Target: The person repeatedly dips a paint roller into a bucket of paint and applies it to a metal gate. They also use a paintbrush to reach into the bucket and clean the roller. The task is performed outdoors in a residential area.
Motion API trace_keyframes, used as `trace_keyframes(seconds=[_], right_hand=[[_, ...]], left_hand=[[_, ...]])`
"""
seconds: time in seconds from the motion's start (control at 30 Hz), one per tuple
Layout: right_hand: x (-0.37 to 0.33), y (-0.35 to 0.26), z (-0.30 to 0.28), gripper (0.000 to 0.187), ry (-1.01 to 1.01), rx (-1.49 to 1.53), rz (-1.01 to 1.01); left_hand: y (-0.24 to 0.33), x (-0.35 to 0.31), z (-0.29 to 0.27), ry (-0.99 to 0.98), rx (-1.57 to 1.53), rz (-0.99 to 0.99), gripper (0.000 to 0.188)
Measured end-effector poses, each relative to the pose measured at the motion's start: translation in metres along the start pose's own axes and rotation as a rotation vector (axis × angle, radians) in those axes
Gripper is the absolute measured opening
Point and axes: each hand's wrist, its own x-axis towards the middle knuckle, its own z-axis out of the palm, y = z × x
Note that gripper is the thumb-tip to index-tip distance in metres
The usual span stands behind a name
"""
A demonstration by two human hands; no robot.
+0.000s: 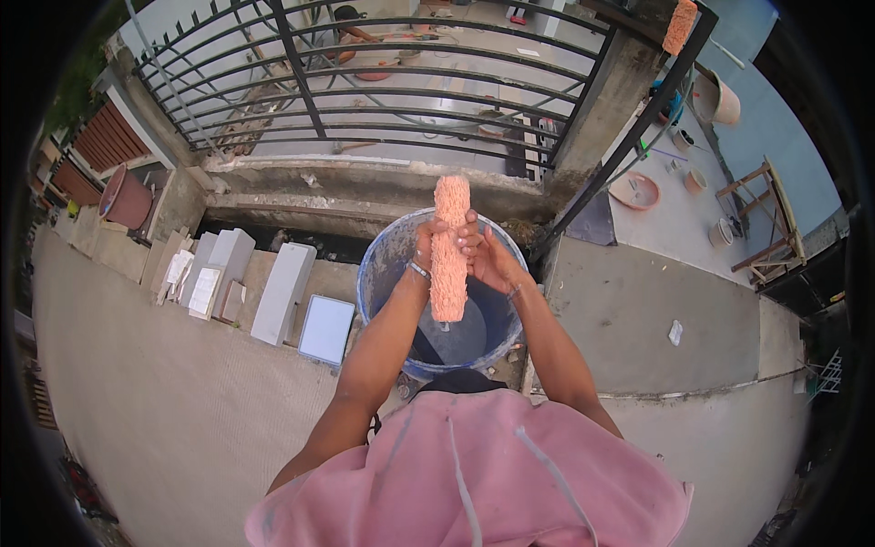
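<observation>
A fluffy orange paint roller sleeve stands nearly lengthwise before me, above a blue drum. My left hand grips it from the left, most of its fingers hidden behind the sleeve. From the right, my right hand has its fingers curled against the sleeve's side. Down in the drum lies a grey-blue surface, perhaps water, partly covered by my hands and the sleeve. A second orange roller sleeve sits on the dark gate frame at the upper right.
Beyond the drum runs a low concrete wall with a black metal fence. Grey blocks and a pale blue lid-like panel lie left of the drum. Right, past the gate frame, stand a round basin and a wooden stand.
</observation>
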Motion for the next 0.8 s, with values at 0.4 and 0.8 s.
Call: trace_keyframes(seconds=[0.4, 0.8], right_hand=[[0.005, -0.106, 0.054, 0.034, 0.142, -0.180, -0.202], [-0.006, -0.108, 0.084, 0.018, 0.677, -0.331, -0.487]], left_hand=[[-0.048, 0.000, 0.065, 0.508, 0.540, -0.246, 0.060], [-0.070, -0.012, 0.051, 0.696, 1.723, -0.112, 0.048]])
